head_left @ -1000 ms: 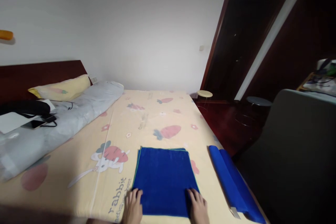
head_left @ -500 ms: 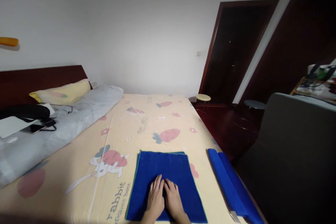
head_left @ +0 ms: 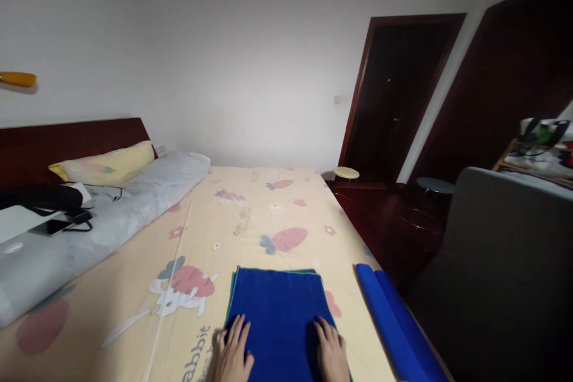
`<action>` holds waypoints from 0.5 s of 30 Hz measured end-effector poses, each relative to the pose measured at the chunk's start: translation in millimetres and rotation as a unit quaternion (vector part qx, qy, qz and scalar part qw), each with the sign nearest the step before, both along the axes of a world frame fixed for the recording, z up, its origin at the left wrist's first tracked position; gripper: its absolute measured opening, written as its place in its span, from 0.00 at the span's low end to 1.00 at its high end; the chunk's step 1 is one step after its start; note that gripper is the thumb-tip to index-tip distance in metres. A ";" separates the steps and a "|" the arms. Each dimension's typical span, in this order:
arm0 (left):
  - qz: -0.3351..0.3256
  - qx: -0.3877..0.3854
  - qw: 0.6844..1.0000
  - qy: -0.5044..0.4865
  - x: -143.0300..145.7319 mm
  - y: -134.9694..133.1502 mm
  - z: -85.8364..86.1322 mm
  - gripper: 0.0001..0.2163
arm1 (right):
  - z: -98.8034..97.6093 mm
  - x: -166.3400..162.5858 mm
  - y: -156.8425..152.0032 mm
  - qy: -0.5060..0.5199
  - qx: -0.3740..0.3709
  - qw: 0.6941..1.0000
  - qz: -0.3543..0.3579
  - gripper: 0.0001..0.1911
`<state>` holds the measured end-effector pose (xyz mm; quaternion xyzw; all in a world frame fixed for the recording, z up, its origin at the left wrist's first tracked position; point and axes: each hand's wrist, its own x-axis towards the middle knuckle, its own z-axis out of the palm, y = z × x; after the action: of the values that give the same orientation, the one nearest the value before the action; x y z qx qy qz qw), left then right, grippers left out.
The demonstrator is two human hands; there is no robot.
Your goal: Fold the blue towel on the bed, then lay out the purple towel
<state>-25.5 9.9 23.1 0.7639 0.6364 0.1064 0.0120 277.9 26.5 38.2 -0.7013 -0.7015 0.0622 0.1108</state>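
Spreading loosely over its side edges without grasping, the left hand and right hand touch the layered, green-edged blue cloth on the carrot-print bedsheet; light, even palm pressure should suit smoothing. Rolled blue fabric lies apart rightward; beyond, grey bedding and a pale-topped stool obstruct nothing.

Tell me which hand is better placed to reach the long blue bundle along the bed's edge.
Right, most likely. The right hand is at the right edge of the blue cloth, nearer the bundle; the left hand is by the opposite edge and would have to cross over.
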 end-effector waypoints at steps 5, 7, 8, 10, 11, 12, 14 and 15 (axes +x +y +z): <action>-0.053 -0.026 0.997 -0.049 72.6 39.4 9.8 0.34 | 32.4 -81.8 24.4 0.079 -0.050 0.988 0.123 0.35; -0.058 -0.027 0.997 -0.043 73.2 46.1 2.6 0.31 | 30.4 -85.6 28.7 0.081 -0.072 0.985 0.138 0.34; -0.050 -0.019 0.998 -0.035 64.9 46.6 -2.2 0.29 | 25.8 -77.8 29.5 0.072 -0.074 0.986 0.129 0.34; -0.027 0.012 0.999 -0.017 34.7 43.0 -11.2 0.27 | 11.9 -46.3 29.2 0.046 -0.057 0.993 0.088 0.33; -0.020 0.028 0.999 -0.011 16.0 39.7 -14.5 0.27 | 3.8 -25.7 28.6 0.035 -0.042 0.997 0.059 0.32; -0.022 0.039 0.999 -0.007 -2.7 36.2 -16.6 0.27 | -4.2 -4.8 28.0 0.026 -0.027 0.999 0.039 0.31; -0.037 0.033 0.999 -0.005 -33.0 30.1 -17.0 0.26 | -17.8 30.6 28.0 0.016 -0.006 1.000 0.024 0.30; -0.041 0.020 0.999 -0.005 -42.1 28.5 -15.6 0.26 | -22.7 42.0 28.9 0.011 0.000 1.000 0.023 0.30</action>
<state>-67.6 38.4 7.5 0.7891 0.6019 0.1223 0.0045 319.9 55.4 15.5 -0.6841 -0.7162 0.0723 0.1173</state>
